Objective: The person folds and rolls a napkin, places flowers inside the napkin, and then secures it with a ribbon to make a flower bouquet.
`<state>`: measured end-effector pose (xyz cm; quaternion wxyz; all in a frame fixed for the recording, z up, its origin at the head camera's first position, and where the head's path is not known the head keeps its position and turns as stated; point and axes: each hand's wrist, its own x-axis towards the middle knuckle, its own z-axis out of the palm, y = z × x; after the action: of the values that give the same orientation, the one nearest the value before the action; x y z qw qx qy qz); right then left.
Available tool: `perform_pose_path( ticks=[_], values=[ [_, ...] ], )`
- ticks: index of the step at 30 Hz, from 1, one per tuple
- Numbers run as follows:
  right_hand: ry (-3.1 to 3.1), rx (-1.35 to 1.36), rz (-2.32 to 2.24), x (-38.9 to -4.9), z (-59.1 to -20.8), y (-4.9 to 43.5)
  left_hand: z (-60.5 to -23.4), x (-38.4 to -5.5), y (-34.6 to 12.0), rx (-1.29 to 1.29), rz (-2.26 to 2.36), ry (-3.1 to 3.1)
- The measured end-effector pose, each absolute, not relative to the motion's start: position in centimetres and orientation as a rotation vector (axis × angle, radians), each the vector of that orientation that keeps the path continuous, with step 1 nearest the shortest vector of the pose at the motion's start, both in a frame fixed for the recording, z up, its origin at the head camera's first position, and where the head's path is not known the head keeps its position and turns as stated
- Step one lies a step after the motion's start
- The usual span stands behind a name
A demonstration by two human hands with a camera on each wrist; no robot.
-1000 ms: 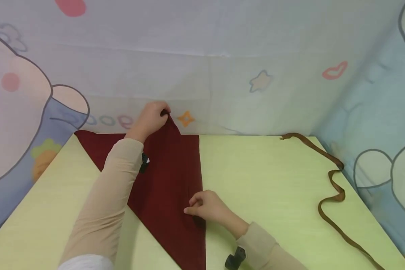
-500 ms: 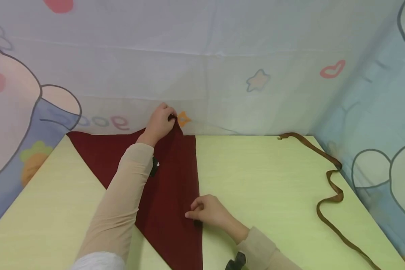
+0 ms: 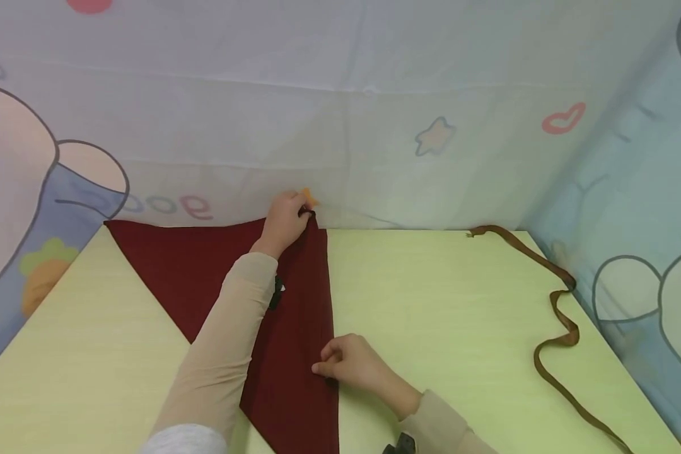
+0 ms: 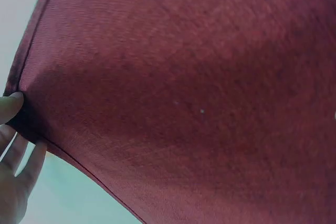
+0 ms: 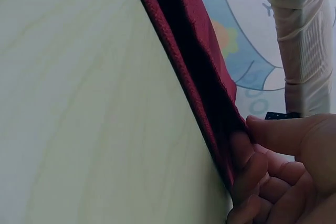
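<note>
A dark red cloth (image 3: 295,353) lies folded on the table, roughly a triangle with its point towards the near edge. At the far edge my left hand (image 3: 286,219) pinches a cloth corner and holds it slightly raised. The left wrist view shows that corner between thumb and fingers, with the red fabric (image 4: 184,103) stretched across most of the frame. My right hand (image 3: 354,366) is at the cloth's right edge, nearer to me. In the right wrist view its thumb and forefinger pinch the upper layer (image 5: 210,40), and a dark gap parts it from the layer below.
A wavy brown ribbon (image 3: 536,255) runs along the right side of the pale yellow-green table (image 3: 431,302). Behind the table hangs a printed cloth backdrop (image 3: 386,139), which also continues along both sides.
My left hand has moved right and, lately, down, bringing the corner closer to the cloth's right edge. More of the cloth's left part shows. The right hand stays nearly in place.
</note>
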<state>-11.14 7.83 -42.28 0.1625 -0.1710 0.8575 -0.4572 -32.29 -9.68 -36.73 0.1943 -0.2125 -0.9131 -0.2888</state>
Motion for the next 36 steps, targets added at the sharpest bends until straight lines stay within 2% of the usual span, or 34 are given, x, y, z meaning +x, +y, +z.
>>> perform_pose_path(
  ticks=[18,32,36],
  values=[
    [2.618,-0.566,-1.107,-8.8,-41.7,8.4,-40.5,-31.5,-8.4,-0.488,-0.847,-2.573],
    [2.636,-0.624,-1.052,-8.2,-41.6,7.6,-40.1,-30.2,-9.5,-0.457,-0.944,-2.827],
    [2.598,-0.627,-1.051,-8.7,-41.7,7.6,-38.7,-29.5,-10.3,-0.483,-0.939,-2.876]
  ],
)
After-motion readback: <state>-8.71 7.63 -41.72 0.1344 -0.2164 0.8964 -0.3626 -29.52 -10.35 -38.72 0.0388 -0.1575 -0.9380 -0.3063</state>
